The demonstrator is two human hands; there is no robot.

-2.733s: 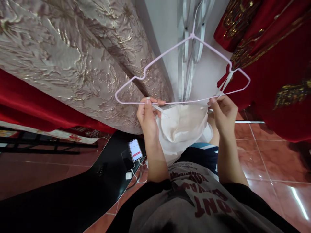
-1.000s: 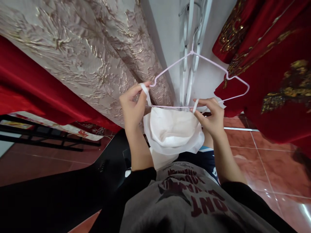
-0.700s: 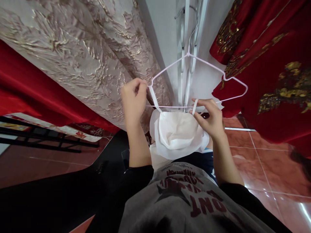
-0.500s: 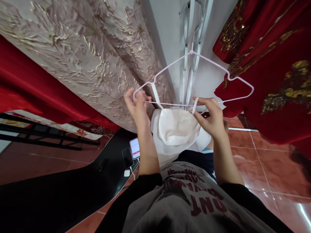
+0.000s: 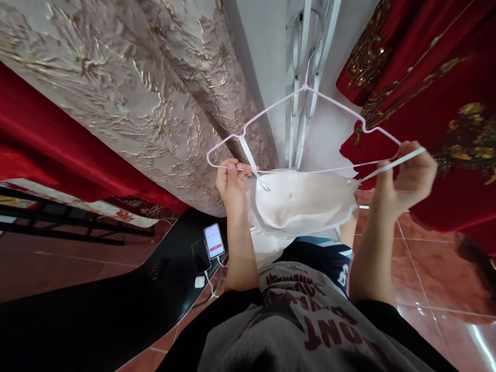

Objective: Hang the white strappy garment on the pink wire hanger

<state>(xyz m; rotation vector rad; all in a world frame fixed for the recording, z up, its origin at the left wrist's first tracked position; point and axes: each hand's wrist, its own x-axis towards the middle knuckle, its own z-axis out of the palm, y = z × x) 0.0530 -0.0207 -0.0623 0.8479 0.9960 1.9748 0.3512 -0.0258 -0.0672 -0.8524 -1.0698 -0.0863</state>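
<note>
A pale pink clothes hanger [image 5: 305, 88] hangs by its hook on a white metal rack. My left hand [image 5: 233, 187] is closed on the hanger's bottom bar near its left end. One white strap [image 5: 248, 154] loops over the hanger's left notch, down to a thin white garment [image 5: 310, 201] below the bar. With my right hand [image 5: 411, 178], fingers closed, I hold the other strap [image 5: 389, 166] pulled taut at the hanger's right tip. That strap slants from the garment's right corner up to my fingers, which partly hide the hanger's end.
A beige embossed fabric [image 5: 163, 103] drapes at left, and red gold-trimmed garments [image 5: 426, 103] hang at right. White rack bars [image 5: 298, 119] stand behind. On a glossy black surface [image 5: 116, 305] lie a lit phone [image 5: 214, 241], a dark phone [image 5: 201, 257] and a white charger [image 5: 199, 281].
My right hand has moved right, drawing its strap out to the hanger's right end and spreading the garment wider. My left hand has shifted slightly right and down along the bar.
</note>
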